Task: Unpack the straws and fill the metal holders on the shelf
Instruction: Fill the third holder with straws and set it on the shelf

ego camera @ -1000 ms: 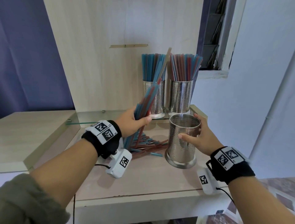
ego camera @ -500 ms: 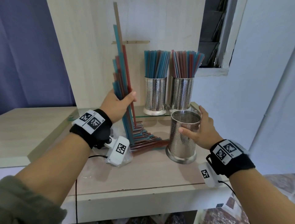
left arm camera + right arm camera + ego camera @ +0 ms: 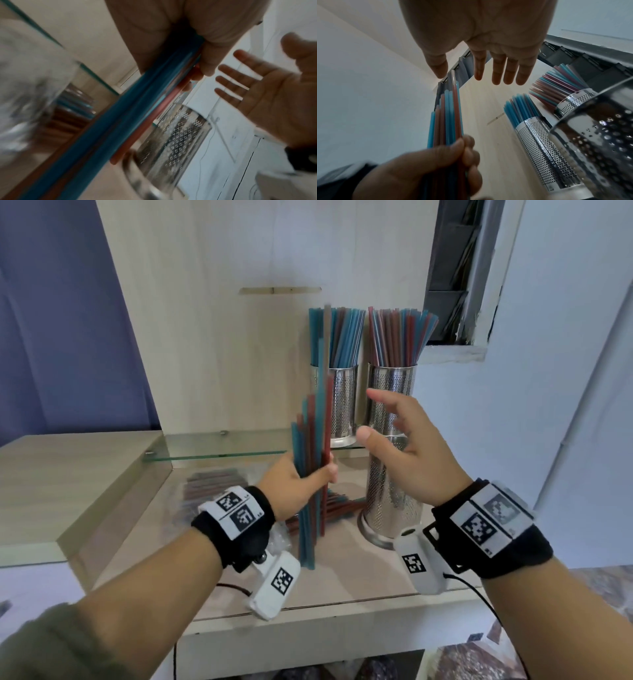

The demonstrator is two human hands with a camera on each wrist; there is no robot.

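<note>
My left hand (image 3: pixel 301 484) grips an upright bundle of blue and red straws (image 3: pixel 317 440), their ends uneven; the same bundle (image 3: pixel 448 115) shows in the right wrist view. My right hand (image 3: pixel 400 446) hovers open just right of the bundle, fingers spread, touching nothing. Behind it on the counter stands an empty perforated metal holder (image 3: pixel 387 501). Two filled metal holders (image 3: pixel 342 402) (image 3: pixel 394 392) stand on the glass shelf (image 3: pixel 219 455). Loose straws (image 3: pixel 339 505) lie on the counter behind the left hand.
A clear plastic wrapper with more straws (image 3: pixel 209 481) lies under the glass shelf at the left. A wooden back panel (image 3: pixel 239 337) rises behind the shelf. A white wall (image 3: pixel 548 405) closes the right side. The counter's front edge (image 3: pixel 308 611) is near my wrists.
My right hand let go of the empty holder and rose open toward the bundle. My left hand lowered the straw bundle and brought it right, closer to the holder.
</note>
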